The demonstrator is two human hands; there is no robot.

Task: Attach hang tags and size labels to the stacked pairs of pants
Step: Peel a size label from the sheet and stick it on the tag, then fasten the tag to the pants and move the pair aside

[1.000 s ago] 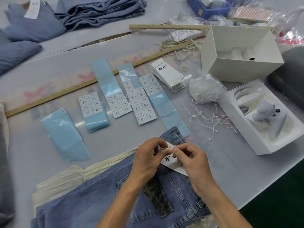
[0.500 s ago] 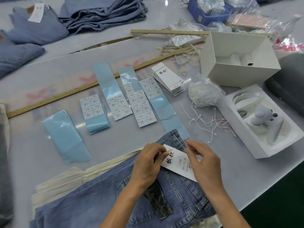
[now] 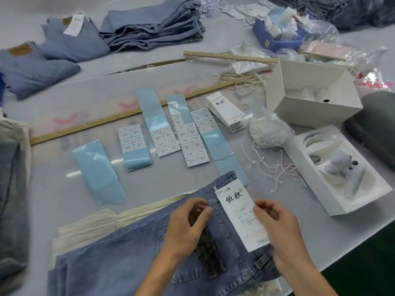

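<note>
hands (image 3: 188, 227): 2 | rulers (image 3: 119, 119): 2 | white boxes (image 3: 310, 92): 2 | sticker strips (image 3: 154, 124): 5 | rubber band (image 3: 246, 106): 1

Right of you sits an open white box (image 3: 312, 99). Just nearer than it, a white tray (image 3: 342, 201) holds a white controller (image 3: 342, 165); a long wooden ruler (image 3: 119, 120) stretches away to the box's left.

The scene is viewed by a single wide-angle camera worn on the head, aimed forward and down across the table (image 3: 64, 184). The hands are seen close at the bottom edge, the far stacks of jeans (image 3: 154, 26) at the top; no second view is given
</note>
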